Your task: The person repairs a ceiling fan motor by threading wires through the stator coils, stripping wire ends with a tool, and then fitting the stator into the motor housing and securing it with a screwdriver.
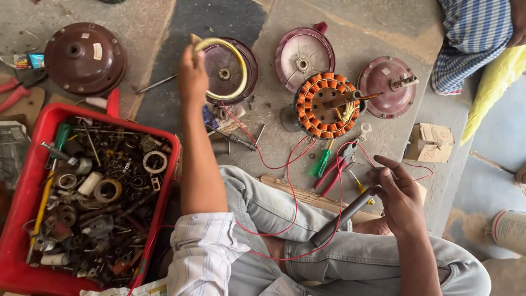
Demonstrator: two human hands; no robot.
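My left hand (pixel 193 77) is stretched forward and grips a pale yellow ring of tape or tubing (pixel 222 68), held up over a dark red fan cover (pixel 233 71) on the floor. My right hand (pixel 397 192) is over my right knee, holding a grey rod-shaped tool (pixel 345 216) by its upper end, with red wire (pixel 290 181) looping around it. Ahead lies a fan stator with orange copper windings (pixel 326 104).
A red crate (pixel 22 208) of metal scrap, tape rolls and tools sits at my left. More maroon fan covers (pixel 85 57) (pixel 304 55) (pixel 386 85) lie on the concrete. Screwdrivers and pliers (pixel 334 164) lie near my knee. A small cardboard box (pixel 430 142) and another person's striped garment (pixel 476 33) are at right.
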